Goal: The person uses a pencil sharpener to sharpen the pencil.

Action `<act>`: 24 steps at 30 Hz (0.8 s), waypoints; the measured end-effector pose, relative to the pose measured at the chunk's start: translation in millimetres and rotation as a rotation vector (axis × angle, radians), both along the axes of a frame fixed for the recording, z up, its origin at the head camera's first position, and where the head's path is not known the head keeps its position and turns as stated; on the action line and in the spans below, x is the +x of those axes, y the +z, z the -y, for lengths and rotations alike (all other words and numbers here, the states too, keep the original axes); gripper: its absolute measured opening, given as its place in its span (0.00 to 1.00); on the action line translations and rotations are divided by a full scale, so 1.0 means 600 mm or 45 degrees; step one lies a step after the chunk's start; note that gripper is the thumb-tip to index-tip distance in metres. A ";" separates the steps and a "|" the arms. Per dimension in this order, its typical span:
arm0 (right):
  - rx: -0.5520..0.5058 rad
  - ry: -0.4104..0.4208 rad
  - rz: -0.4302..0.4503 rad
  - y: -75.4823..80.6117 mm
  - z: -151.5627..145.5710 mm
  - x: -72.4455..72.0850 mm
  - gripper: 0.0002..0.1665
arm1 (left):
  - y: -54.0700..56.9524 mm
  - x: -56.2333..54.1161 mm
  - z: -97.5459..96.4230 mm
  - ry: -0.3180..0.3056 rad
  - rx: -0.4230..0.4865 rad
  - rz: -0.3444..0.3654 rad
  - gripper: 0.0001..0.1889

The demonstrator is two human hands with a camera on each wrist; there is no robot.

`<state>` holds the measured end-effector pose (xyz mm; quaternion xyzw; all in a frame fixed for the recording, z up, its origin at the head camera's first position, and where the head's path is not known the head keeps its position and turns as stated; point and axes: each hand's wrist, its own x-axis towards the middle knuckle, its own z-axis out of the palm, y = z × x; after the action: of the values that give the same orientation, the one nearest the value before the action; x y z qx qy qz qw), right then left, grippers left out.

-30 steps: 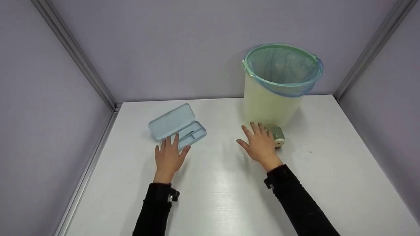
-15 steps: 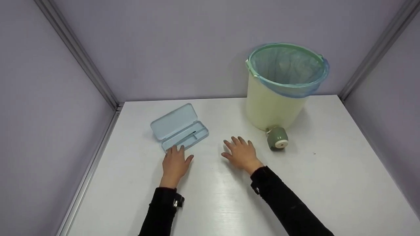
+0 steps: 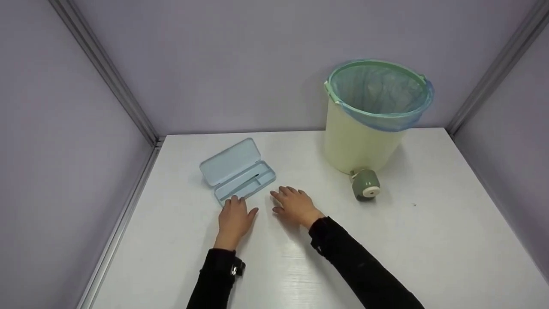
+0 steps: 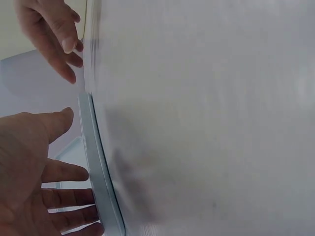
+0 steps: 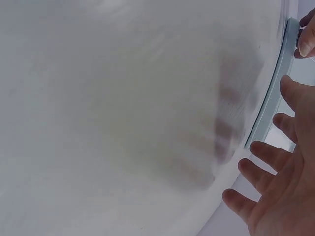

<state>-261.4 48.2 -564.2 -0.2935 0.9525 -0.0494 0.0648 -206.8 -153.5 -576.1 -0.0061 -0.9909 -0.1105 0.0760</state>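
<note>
A pale blue pencil case (image 3: 231,161) lies on the white table with its lid swung back. Inside its tray is a thin pen-like stick (image 3: 245,183) with a dark tip, beside small compartments. My left hand (image 3: 233,221) is at the case's near left corner; in the left wrist view its fingertips come right up to the case's side wall (image 4: 101,172), thumb spread apart. Off the right end of the case is my right hand (image 3: 296,207), palm down, fingers extended and spread in the right wrist view. Neither hand grips anything.
A cream bin (image 3: 360,146) with a green rim and a bluish liner bag stands at the back right. In front of it sits a small green device (image 3: 364,184) with a cream round face and a hole. Grey-purple walls (image 3: 236,64) enclose the table.
My right hand has moved left, away from the green device, to the case's right end. My left hand has drawn back slightly toward me and right, uncovering the tray.
</note>
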 end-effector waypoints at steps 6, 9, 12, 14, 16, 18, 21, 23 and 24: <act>0.002 0.049 0.036 0.009 0.016 -0.002 0.35 | -0.003 0.000 0.000 0.009 0.049 0.014 0.29; 0.008 0.042 0.030 0.009 0.020 -0.005 0.36 | -0.002 0.001 0.001 0.002 0.084 0.035 0.30; -0.010 0.036 0.022 0.005 0.022 -0.008 0.36 | -0.002 0.004 0.005 -0.011 0.108 0.039 0.30; -0.015 0.037 0.010 0.002 0.023 -0.010 0.37 | -0.002 0.005 0.009 -0.026 0.115 0.029 0.30; -0.019 0.041 -0.008 -0.001 0.023 -0.011 0.37 | -0.002 0.007 0.012 -0.039 0.121 0.023 0.29; -0.009 0.041 -0.022 -0.003 0.022 -0.012 0.38 | -0.001 0.008 0.012 -0.053 0.127 0.023 0.29; -0.015 0.046 -0.044 -0.003 0.020 -0.015 0.38 | 0.001 0.007 0.013 -0.078 0.128 0.012 0.28; -0.016 0.050 -0.068 -0.002 0.020 -0.018 0.38 | 0.002 0.005 0.013 -0.101 0.133 0.001 0.27; -0.014 0.049 -0.081 -0.002 0.019 -0.019 0.38 | 0.002 0.004 0.013 -0.114 0.135 -0.006 0.27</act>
<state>-272.8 36.8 -565.4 -0.3135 0.9479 -0.0439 0.0340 -204.2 -161.0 -574.7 -0.0469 -0.9823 -0.1660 0.0735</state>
